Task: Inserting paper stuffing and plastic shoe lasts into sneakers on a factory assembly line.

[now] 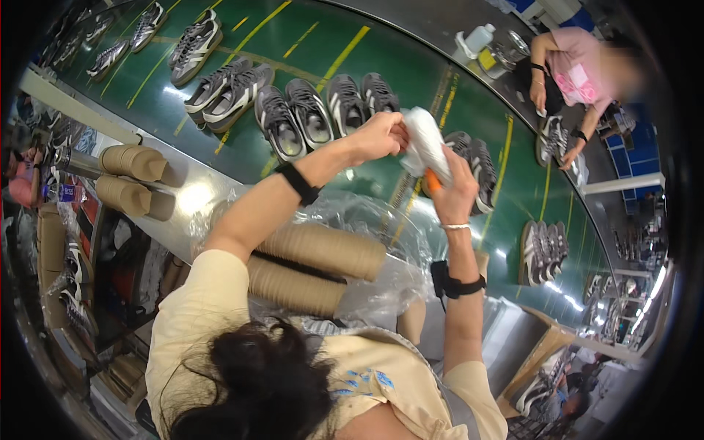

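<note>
My right hand [456, 189] is wrapped around a white, crinkled roll [431, 143] with a thin, see-through film about it. An orange piece [433, 180] shows beside the fingers of that hand; its kind is unclear. Left of the roll, my left hand [380, 136] has its fingers curled and pinched together at the film's edge; what lies between the fingertips is hidden. Both hands are raised over a green conveyor belt [301, 55]. Below and beyond them, grey-and-white sneakers [308, 111] stand in pairs on the belt.
Stacks of brown moulded shoe inserts [315, 253] lie in clear plastic [367, 213] close to my body. Two shorter stacks [132, 163] rest on the metal ledge [183, 194] at left. Across the belt, a co-worker in pink [579, 66] handles sneakers. A cardboard box [539, 352] stands at lower right.
</note>
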A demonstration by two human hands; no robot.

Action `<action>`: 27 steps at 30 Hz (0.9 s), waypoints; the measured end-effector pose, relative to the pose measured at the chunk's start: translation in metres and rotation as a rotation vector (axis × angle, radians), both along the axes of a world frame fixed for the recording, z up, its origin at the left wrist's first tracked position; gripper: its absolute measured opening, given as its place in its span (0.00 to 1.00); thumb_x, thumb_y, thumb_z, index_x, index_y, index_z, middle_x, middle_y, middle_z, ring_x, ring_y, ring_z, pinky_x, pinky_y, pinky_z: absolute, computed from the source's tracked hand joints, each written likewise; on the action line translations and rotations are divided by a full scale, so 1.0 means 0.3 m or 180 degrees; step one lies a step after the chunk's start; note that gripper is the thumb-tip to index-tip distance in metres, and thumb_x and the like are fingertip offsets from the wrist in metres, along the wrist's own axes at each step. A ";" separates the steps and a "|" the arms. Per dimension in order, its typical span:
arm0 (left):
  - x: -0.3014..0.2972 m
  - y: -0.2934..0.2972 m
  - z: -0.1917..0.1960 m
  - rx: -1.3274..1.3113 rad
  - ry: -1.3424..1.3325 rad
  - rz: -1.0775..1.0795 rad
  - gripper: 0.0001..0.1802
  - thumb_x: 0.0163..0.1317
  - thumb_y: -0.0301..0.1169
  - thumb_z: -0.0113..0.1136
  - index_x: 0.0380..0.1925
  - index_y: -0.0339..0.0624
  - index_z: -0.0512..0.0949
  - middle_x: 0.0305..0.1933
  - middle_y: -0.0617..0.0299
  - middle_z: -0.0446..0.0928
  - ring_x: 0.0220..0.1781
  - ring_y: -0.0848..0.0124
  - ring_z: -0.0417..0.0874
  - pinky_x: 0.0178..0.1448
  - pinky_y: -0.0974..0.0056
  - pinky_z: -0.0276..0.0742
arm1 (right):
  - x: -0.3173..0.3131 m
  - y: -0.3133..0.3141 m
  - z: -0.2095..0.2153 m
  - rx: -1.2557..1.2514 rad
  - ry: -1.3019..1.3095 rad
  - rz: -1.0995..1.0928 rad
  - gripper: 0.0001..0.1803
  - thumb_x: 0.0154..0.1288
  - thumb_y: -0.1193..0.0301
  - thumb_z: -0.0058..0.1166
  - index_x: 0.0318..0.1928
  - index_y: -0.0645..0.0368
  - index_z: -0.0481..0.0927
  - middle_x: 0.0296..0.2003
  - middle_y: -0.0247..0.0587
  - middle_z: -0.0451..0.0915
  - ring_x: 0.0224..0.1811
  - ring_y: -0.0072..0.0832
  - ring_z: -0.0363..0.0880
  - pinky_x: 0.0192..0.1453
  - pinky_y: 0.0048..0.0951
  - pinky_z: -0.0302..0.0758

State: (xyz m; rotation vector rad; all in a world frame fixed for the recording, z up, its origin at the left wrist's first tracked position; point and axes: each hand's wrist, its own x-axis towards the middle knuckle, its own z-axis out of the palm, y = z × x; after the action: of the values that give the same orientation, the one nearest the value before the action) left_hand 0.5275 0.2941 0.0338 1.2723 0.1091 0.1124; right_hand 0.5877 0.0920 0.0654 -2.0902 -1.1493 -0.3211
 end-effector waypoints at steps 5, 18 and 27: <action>0.225 0.134 -0.283 0.3890 0.0317 0.1236 0.38 0.42 0.23 0.64 0.57 0.36 0.61 0.51 0.43 0.71 0.54 0.47 0.75 0.59 0.50 0.70 | 0.099 0.073 -0.131 -0.0408 0.0131 -0.0441 0.24 0.43 0.80 0.64 0.47 0.58 0.80 0.39 0.49 0.81 0.39 0.45 0.82 0.44 0.36 0.77; 0.379 0.364 -0.390 0.4057 -0.0453 0.0267 0.14 0.50 0.32 0.60 0.33 0.36 0.71 0.24 0.44 0.77 0.33 0.45 0.79 0.39 0.47 0.75 | 0.414 0.481 -0.328 -0.2598 0.0443 -0.0540 0.14 0.44 0.71 0.59 0.35 0.63 0.81 0.32 0.60 0.81 0.37 0.55 0.81 0.44 0.45 0.79; 0.409 0.361 -0.404 0.4708 -0.1207 0.0050 0.12 0.53 0.29 0.55 0.36 0.35 0.70 0.37 0.51 0.74 0.37 0.51 0.80 0.41 0.54 0.77 | 0.364 0.520 -0.375 -0.2768 0.0106 0.0117 0.22 0.55 0.67 0.55 0.47 0.67 0.68 0.37 0.61 0.78 0.39 0.53 0.80 0.44 0.48 0.77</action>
State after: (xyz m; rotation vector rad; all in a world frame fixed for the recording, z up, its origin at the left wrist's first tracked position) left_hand 0.6503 0.4023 -0.0873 2.6875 -0.3702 0.5046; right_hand 0.6967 0.2481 -0.0470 -2.7763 -1.4671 0.2975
